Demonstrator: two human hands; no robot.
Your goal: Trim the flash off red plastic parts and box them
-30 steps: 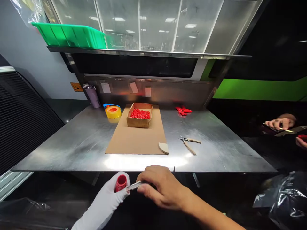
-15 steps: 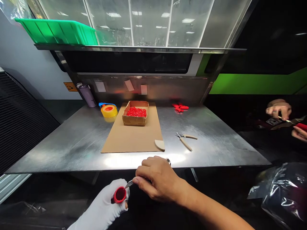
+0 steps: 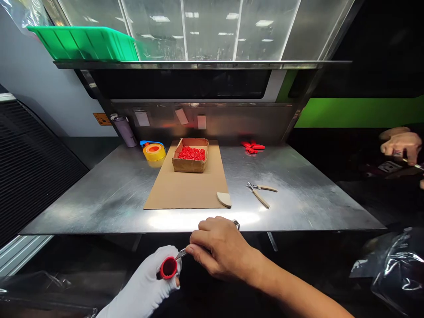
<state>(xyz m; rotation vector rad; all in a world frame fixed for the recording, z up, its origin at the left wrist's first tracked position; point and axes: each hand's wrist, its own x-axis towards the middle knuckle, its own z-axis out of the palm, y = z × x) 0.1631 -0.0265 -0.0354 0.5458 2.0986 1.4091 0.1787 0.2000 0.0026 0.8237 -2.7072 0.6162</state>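
Remotely, I see gloved left hand [image 3: 155,270] gripping 1 red tube [image 3: 168,268]; right hand [image 3: 217,245], fingers clenched, holds metal tool [image 3: 182,253] at tube's rim. I'd favor light strokes, left thumb [image 3: 177,282] clear.

Our right hand [image 3: 219,248] at six o'clock hides much of a metal tool [image 3: 181,254]; the edge crops a plastic bag [image 3: 399,267] at four.
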